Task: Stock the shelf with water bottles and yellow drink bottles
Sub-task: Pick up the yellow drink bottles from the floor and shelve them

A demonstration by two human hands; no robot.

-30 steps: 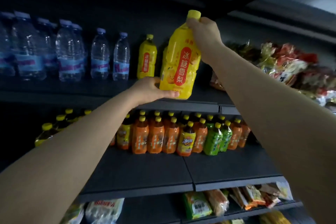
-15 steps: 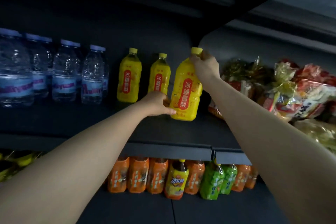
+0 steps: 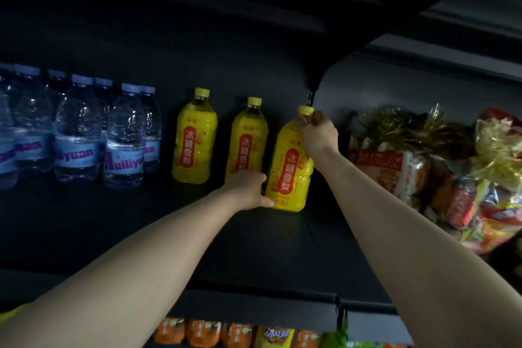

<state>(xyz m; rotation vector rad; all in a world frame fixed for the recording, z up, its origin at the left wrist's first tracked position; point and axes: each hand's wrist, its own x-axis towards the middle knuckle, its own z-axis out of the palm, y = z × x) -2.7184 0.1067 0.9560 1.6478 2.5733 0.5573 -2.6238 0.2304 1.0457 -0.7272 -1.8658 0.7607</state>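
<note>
Head view: both hands hold a yellow bottle (image 3: 289, 175) upright on the dark shelf (image 3: 113, 234), the left hand (image 3: 250, 191) curled round its base, the right hand (image 3: 319, 135) gripping its neck under the cap. Two more yellow bottles (image 3: 195, 138) stand just left of it, water bottles (image 3: 76, 133) farther left, snack bags (image 3: 440, 167) on the right
</note>
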